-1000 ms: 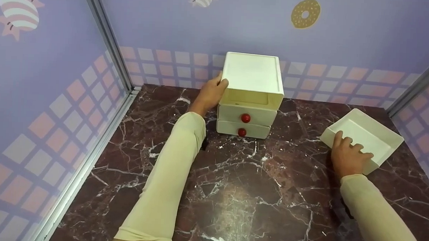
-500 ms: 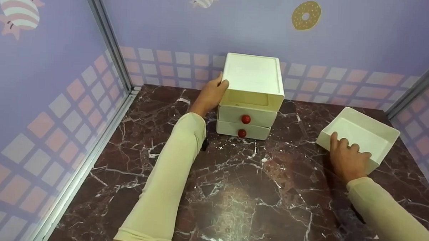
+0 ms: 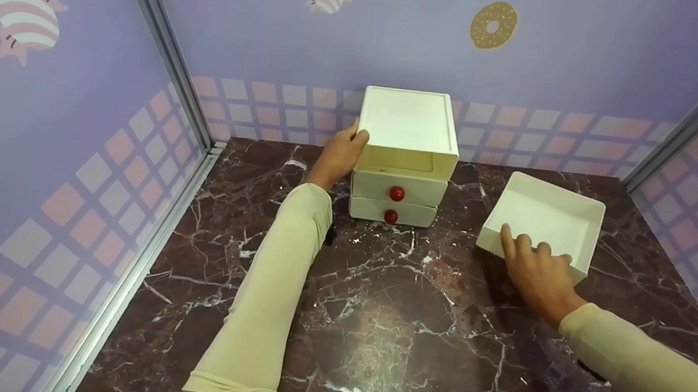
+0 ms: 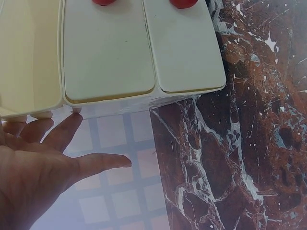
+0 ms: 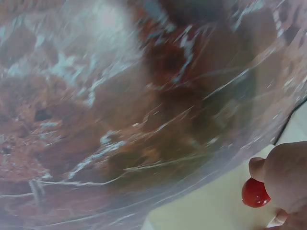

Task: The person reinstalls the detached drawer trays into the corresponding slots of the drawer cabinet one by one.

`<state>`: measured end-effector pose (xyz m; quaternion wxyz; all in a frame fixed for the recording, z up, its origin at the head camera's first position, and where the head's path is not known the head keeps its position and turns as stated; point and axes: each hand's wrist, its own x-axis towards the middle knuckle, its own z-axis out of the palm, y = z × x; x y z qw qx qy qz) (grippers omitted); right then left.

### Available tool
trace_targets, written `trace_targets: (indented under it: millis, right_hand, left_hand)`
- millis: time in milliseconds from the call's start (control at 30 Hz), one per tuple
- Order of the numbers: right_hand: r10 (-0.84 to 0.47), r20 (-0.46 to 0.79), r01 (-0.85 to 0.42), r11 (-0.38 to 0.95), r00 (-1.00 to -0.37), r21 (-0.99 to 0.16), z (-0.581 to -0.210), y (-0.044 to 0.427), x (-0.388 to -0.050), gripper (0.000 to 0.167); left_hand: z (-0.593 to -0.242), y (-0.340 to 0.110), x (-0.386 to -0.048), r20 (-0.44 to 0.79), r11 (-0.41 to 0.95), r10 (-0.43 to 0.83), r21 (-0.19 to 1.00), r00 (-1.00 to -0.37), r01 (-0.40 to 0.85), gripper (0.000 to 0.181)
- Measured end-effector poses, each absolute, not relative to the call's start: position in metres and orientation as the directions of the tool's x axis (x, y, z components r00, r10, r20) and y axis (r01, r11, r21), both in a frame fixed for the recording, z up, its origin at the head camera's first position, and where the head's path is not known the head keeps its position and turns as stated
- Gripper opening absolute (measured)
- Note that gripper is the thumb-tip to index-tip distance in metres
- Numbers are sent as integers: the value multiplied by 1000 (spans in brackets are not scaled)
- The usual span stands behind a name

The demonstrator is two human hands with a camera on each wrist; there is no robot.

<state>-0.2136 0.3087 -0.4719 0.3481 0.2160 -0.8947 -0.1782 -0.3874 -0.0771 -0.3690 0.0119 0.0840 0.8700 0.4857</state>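
A white mini drawer cabinet (image 3: 412,120) stands against the back wall, with its top slot open and two lower drawers in place, each with a red round knob (image 3: 396,193). My left hand (image 3: 340,152) rests on the cabinet's left side; in the left wrist view the fingers lie against it and the thumb points out straight. A white drawer (image 3: 591,236), nothing visible inside, is at the right. My right hand (image 3: 538,269) grips its front wall, fingers over the rim. The right wrist view shows a red knob (image 5: 255,192) on its front, next to the thumb.
The tabletop (image 3: 379,325) is dark red-brown marble with white veins. A purple back wall (image 3: 261,36) stands behind the cabinet. Side panels with metal strips (image 3: 179,56) close in the left and right.
My right hand has moved the drawer left toward the cabinet, turning it slightly so its front faces me more squarely. My left hand has stayed at the cabinet's side.
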Motion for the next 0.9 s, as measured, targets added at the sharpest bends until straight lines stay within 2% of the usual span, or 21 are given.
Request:
trace_targets:
  millis: [267,500,600,900]
  right_hand:
    - [-539,465,-334,827,-703,453,-469,289,-194,61]
    - [-523,263,-379,811,-810,446,-463,259,-162,94]
    - [-545,222,-407,790,-808,459,-461,241,-144,99]
    - [-649,211,-496,718,-731,489,-461,186,-111,86]
  left_hand:
    - [-369,-77,-386,64,495,150,859,-987,131,65]
    - [-368,-77,-386,61,493,163,860,-985,134,65]
    - [-368,-75,-386,57,487,160,864,-985,129,65]
    - [-370,-76,-388,59,482,149,867,-987,124,65]
